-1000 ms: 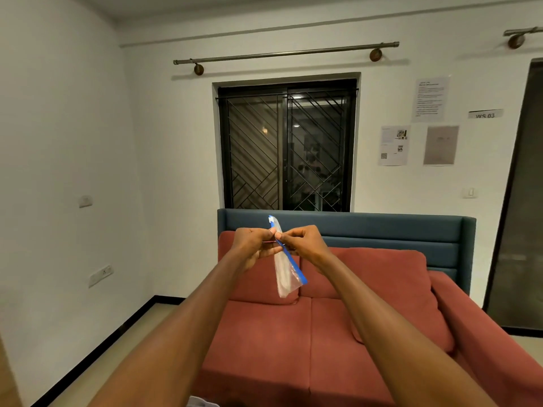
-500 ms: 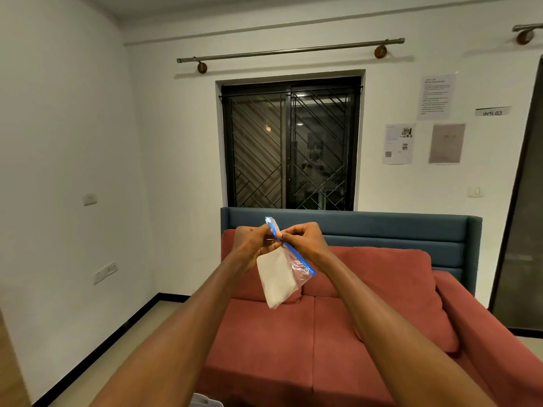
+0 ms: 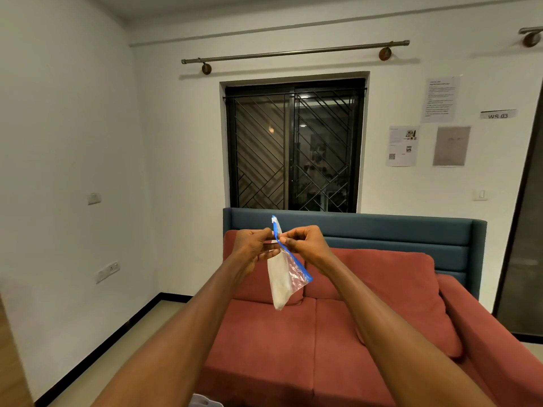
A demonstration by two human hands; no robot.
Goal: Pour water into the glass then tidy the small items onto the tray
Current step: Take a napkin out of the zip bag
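Both arms are stretched out in front of me at chest height. A small clear zip bag point(image 3: 283, 279) with a blue seal strip hangs between my hands, something white inside it. My left hand point(image 3: 253, 249) pinches the bag's top edge from the left. My right hand point(image 3: 304, 245) pinches the blue strip from the right. The two hands almost touch at the bag's mouth. No glass, water container or tray shows in this view.
A red sofa point(image 3: 338, 333) with a blue back panel stands ahead under a dark barred window point(image 3: 293, 148). White walls close the left side, with a dark door point(image 3: 526, 230) at the right. A pale object point(image 3: 202, 402) peeks in at the bottom edge.
The bag turned from edge-on to partly face-on, then narrowed again. Both hands kept their pinch at the bag's top and stayed in about the same place.
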